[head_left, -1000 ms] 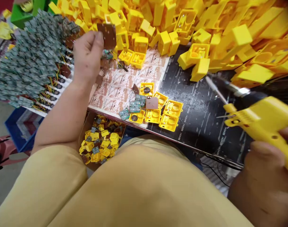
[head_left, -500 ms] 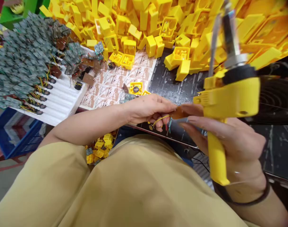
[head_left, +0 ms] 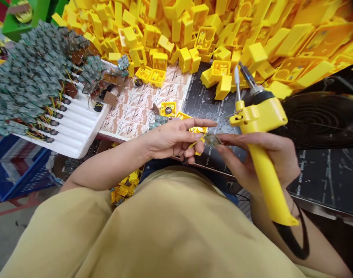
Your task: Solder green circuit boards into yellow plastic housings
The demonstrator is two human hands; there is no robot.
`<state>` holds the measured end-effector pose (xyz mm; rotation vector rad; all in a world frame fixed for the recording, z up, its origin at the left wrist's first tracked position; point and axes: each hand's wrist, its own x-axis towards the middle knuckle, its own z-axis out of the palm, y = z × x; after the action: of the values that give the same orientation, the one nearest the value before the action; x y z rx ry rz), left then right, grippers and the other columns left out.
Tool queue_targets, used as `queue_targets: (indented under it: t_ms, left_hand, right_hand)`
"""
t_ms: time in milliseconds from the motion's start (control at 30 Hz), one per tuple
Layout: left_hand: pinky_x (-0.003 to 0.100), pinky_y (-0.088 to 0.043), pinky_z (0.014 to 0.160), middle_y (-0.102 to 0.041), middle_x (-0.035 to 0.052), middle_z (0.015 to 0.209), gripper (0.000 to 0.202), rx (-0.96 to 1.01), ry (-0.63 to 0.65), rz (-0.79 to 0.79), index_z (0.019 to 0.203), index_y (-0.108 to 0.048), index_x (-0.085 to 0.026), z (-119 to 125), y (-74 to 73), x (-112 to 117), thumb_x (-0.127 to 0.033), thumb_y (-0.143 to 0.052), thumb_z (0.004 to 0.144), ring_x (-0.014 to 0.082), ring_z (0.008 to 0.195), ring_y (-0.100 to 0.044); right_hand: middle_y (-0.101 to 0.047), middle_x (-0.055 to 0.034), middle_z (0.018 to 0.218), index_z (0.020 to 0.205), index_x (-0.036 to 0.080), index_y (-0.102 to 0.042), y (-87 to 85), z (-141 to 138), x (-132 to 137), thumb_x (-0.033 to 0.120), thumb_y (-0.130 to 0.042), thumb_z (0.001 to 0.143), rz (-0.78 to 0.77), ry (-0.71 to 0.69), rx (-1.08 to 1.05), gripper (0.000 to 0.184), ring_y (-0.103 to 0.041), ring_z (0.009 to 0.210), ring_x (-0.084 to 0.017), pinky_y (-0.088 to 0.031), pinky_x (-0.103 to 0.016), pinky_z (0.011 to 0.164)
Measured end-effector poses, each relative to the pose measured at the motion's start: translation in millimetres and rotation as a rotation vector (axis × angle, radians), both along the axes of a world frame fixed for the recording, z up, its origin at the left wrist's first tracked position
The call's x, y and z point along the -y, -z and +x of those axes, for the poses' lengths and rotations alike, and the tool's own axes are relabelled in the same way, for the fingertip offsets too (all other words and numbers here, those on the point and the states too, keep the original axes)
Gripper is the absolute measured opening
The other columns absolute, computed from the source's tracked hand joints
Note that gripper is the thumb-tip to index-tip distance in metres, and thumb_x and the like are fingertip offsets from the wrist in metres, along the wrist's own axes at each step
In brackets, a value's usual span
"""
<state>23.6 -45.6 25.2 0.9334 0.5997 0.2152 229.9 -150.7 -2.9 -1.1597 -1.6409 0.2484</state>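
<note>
My left hand (head_left: 179, 139) has its index finger stretched out, while thumb and other fingers pinch thin yellow wires (head_left: 196, 143). These lead toward a small circuit board (head_left: 212, 140), slightly blurred, held between the thumb and index finger of my right hand (head_left: 272, 158). That same hand also carries a yellow soldering gun (head_left: 262, 116), its handle lying across the palm and its metal tip pointing up and away. Partly hidden behind my left hand is an open yellow plastic case (head_left: 182, 115). Beyond it, another yellow case (head_left: 168, 109) contains a round dark part.
Yellow plastic cases (head_left: 182, 31) are heaped along the back. Many circuit boards (head_left: 34, 73) with wires cover a white foam tray (head_left: 78, 135) at left. A blue crate (head_left: 22, 166) stands below it. A dark round fan-like object (head_left: 318, 119) is at right.
The board has turned from its brown face to its grey-green face. My right hand and the soldering gun have tilted and moved slightly left. My left index finger has straightened.
</note>
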Motion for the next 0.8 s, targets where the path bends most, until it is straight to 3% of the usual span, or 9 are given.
queue_targets:
  t_ms: [100, 167, 200, 267, 433, 567, 667, 733, 800]
  left_hand:
    - [0.034, -0.060, 0.093, -0.078, 0.0114, 0.116, 0.046, -0.100, -0.075, 0.628, 0.136, -0.068, -0.017, -4.6, 0.3, 3.6, -0.041, -0.064, 0.097, 0.0183, 0.100, -0.075]
    - [0.036, -0.051, 0.114, -0.071, 0.0128, 0.139, 0.038, -0.126, -0.149, 0.986, 0.128, -0.074, -0.017, -4.1, -1.2, 8.8, -0.038, -0.064, 0.097, 0.0216, 0.130, -0.066]
    - [0.036, -0.048, 0.118, -0.070, 0.0119, 0.142, 0.036, -0.116, -0.182, 1.052, 0.126, -0.075, -0.017, -2.0, -2.0, 12.1, -0.037, -0.065, 0.097, 0.0217, 0.135, -0.063]
    - [0.034, -0.052, 0.114, -0.076, 0.0101, 0.131, 0.032, -0.066, -0.267, 0.976, 0.118, -0.078, -0.017, 5.4, -2.3, 19.5, -0.039, -0.068, 0.096, 0.0205, 0.126, -0.069]
    - [0.028, -0.061, 0.092, -0.083, 0.0027, 0.094, 0.031, 0.108, -0.498, 0.531, 0.089, -0.082, -0.020, 25.6, 8.8, 33.1, -0.051, -0.083, 0.085, 0.0156, 0.093, -0.078]
    - [0.027, -0.061, 0.090, -0.082, 0.0007, 0.091, 0.035, 0.197, -0.457, 0.288, 0.090, -0.084, -0.024, 25.6, 14.2, 31.4, -0.055, -0.089, 0.077, 0.0141, 0.090, -0.077]
    - [0.022, -0.056, 0.072, -0.079, 0.0009, 0.082, 0.035, 0.106, -0.378, 0.386, 0.092, -0.083, -0.021, 12.1, 3.3, 19.9, -0.055, -0.084, 0.081, 0.0103, 0.074, -0.071]
    - [0.021, -0.051, 0.064, -0.076, 0.0006, 0.077, 0.029, -0.051, -0.279, 0.619, 0.096, -0.082, -0.019, -0.7, -7.8, 9.9, -0.045, -0.080, 0.084, 0.0092, 0.067, -0.066]
    - [0.022, -0.049, 0.065, -0.075, 0.0003, 0.076, 0.017, -0.257, -0.131, 0.924, 0.095, -0.080, -0.017, -12.0, -15.6, 1.6, -0.031, -0.075, 0.086, 0.0098, 0.067, -0.064]
  right_hand:
    - [-0.072, 0.0032, 0.104, 0.124, 0.027, -0.062, -1.1, -5.4, 1.4, 0.008, -0.085, 0.080, -0.007, 0.064, -0.138, 0.052, -0.074, 0.090, -0.012, -0.062, -0.017, 0.085]
    - [-0.071, 0.0037, 0.104, 0.125, 0.028, -0.062, -2.7, -8.2, 3.4, 0.008, -0.084, 0.081, -0.055, 0.041, -0.194, 0.053, -0.074, 0.091, -0.012, -0.062, -0.016, 0.084]
    - [-0.071, 0.0038, 0.104, 0.125, 0.028, -0.062, -3.3, -9.7, 4.6, 0.008, -0.084, 0.081, -0.066, 0.035, -0.212, 0.053, -0.074, 0.091, -0.012, -0.062, -0.015, 0.084]
    - [-0.071, 0.0034, 0.104, 0.125, 0.027, -0.061, -3.7, -13.3, 7.0, 0.008, -0.084, 0.081, -0.063, 0.017, -0.234, 0.054, -0.075, 0.091, -0.012, -0.062, -0.015, 0.084]
    - [-0.071, 0.0014, 0.106, 0.129, 0.026, -0.058, 3.3, -22.9, 10.0, 0.004, -0.080, 0.083, -0.025, -0.021, -0.203, 0.057, -0.075, 0.089, -0.012, -0.062, -0.017, 0.087]
    - [-0.073, 0.0001, 0.105, 0.131, 0.026, -0.059, 9.7, -22.8, 12.3, 0.003, -0.083, 0.079, 0.033, -0.014, -0.142, 0.061, -0.075, 0.088, -0.015, -0.064, -0.021, 0.090]
    - [-0.076, -0.0006, 0.107, 0.125, 0.025, -0.066, 7.2, -13.9, 17.4, 0.007, -0.088, 0.076, 0.044, -0.011, -0.042, 0.057, -0.075, 0.086, -0.018, -0.065, -0.025, 0.086]
    - [-0.077, 0.0010, 0.103, 0.117, 0.027, -0.072, 3.1, -3.3, 22.5, 0.007, -0.089, 0.074, 0.029, 0.076, -0.004, 0.050, -0.075, 0.082, -0.017, -0.064, -0.024, 0.084]
    - [-0.077, 0.0031, 0.096, 0.110, 0.030, -0.077, -0.5, 11.5, 28.6, 0.010, -0.090, 0.074, 0.028, 0.188, 0.036, 0.043, -0.073, 0.077, -0.015, -0.062, -0.023, 0.081]
